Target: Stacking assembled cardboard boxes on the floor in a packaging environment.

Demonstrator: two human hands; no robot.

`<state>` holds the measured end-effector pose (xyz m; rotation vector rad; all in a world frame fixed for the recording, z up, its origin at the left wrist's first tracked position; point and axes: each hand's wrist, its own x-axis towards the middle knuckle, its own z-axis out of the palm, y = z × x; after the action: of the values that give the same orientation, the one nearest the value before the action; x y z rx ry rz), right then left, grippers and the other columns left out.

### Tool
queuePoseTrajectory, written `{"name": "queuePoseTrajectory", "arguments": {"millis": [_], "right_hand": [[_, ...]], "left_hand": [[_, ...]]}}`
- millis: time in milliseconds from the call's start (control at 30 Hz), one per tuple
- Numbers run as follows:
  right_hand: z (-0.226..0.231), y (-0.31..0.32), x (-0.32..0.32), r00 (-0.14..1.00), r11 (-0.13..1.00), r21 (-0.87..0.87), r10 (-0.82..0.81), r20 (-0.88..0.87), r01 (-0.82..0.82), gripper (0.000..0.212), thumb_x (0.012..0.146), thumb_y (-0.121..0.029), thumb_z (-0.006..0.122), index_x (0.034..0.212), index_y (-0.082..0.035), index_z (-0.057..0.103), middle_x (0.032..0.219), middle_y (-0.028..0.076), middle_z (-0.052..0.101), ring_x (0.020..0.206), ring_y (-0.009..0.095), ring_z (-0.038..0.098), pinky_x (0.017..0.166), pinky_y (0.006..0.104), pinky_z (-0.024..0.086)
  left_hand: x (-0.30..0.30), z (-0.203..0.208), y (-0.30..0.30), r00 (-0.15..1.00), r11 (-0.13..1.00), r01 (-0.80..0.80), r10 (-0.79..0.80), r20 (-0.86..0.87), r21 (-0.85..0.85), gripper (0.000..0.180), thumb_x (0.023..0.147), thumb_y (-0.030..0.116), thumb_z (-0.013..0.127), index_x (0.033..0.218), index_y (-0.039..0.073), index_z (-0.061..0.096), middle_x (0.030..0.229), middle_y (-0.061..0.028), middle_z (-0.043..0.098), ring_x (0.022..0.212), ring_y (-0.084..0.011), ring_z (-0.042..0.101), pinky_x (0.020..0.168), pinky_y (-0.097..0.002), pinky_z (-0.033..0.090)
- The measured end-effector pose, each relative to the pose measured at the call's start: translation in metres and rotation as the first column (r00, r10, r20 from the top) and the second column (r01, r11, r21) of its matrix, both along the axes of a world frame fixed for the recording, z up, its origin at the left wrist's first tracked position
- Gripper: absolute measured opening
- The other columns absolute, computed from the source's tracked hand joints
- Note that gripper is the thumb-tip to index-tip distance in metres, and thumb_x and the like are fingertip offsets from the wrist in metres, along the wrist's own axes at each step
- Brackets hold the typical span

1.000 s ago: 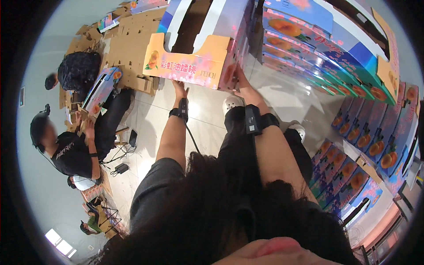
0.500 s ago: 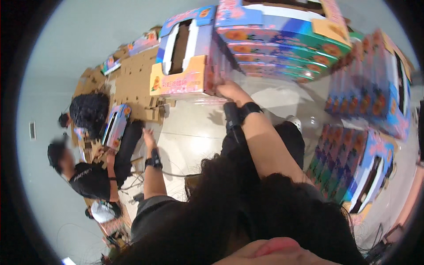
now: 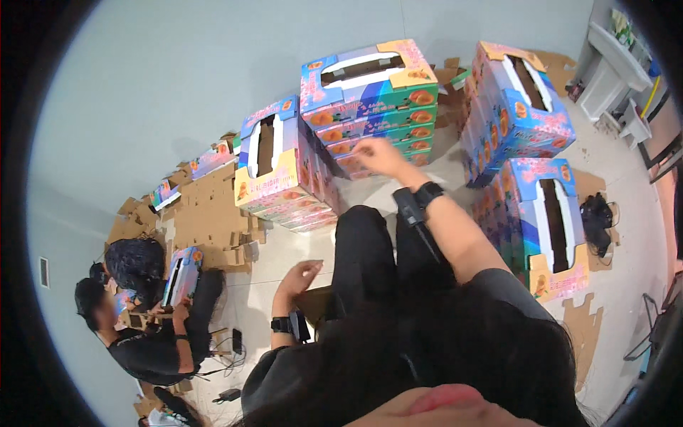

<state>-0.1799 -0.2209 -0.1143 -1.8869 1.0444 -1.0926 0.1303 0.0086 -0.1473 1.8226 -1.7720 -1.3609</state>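
Observation:
My right hand reaches forward at the front face of the middle stack of printed cardboard boxes. Its fingers are loosely bent, with nothing seen in them; whether they touch the boxes I cannot tell. Beside that pile, to the left, stands another stack of boxes, blue, pink and yellow with fruit pictures. The top box of each has a long cut-out opening. Over the floor near my left knee, my left hand hangs with fingers loosely extended and holds nothing.
Two more box stacks stand at my right, a farther one and a nearer one. Flattened cardboard covers floor at the left. A seated person there handles a similar box. Cables and a black bag lie about.
My right hand has left the corner of the left stack and is now at the middle stack. My left hand has moved right and lower in view. The view has shifted.

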Motion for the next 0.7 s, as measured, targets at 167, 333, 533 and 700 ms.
{"name": "queuePoseTrajectory", "arguments": {"millis": [167,333,533,700], "right_hand": [[0.057,0.025,-0.144,0.856,0.894,-0.170,-0.446,-0.263,0.414,0.023,0.077,-0.019,0.058,0.093,-0.005,0.065,0.092,0.014,0.065,0.086,0.028,0.062,0.077,0.0355,0.049],[0.030,0.077,-0.278,0.446,0.742,-0.387,-0.650,-0.615,0.547,0.059,0.069,-0.039,0.066,0.119,-0.011,0.053,0.123,0.020,0.049,0.114,0.039,0.045,0.094,0.0468,0.038],[-0.009,0.164,-0.299,0.202,0.679,-0.262,-0.524,-0.828,0.686,0.096,0.063,-0.059,0.063,0.143,-0.028,0.020,0.148,0.020,0.013,0.134,0.043,0.014,0.097,0.0668,0.019],[-0.053,0.181,-0.305,0.260,0.676,-0.254,-0.561,-0.786,0.692,0.092,0.064,-0.047,0.065,0.143,-0.030,0.020,0.149,0.015,0.015,0.134,0.039,0.018,0.099,0.0609,0.025]], "left_hand": [[-0.029,-0.008,0.021,0.898,0.973,0.216,-0.166,0.406,-0.080,0.031,0.086,0.028,0.046,0.106,0.011,0.063,0.103,-0.0179,0.062,0.097,-0.0343,0.058,0.085,-0.0407,0.046],[-0.032,-0.010,0.025,0.822,0.945,0.205,-0.026,0.569,-0.253,0.029,0.082,0.024,0.042,0.091,0.012,0.066,0.090,-0.0164,0.064,0.086,-0.0341,0.061,0.076,-0.0444,0.049],[-0.033,-0.009,0.023,0.809,0.974,0.166,-0.046,0.586,-0.154,0.029,0.081,0.024,0.043,0.092,0.011,0.066,0.091,-0.0173,0.064,0.087,-0.0350,0.060,0.077,-0.0461,0.048],[-0.028,-0.019,0.022,0.835,0.978,0.159,-0.062,0.547,-0.133,0.029,0.081,0.027,0.046,0.094,0.011,0.066,0.093,-0.0173,0.064,0.089,-0.0350,0.060,0.078,-0.0450,0.048]]}}
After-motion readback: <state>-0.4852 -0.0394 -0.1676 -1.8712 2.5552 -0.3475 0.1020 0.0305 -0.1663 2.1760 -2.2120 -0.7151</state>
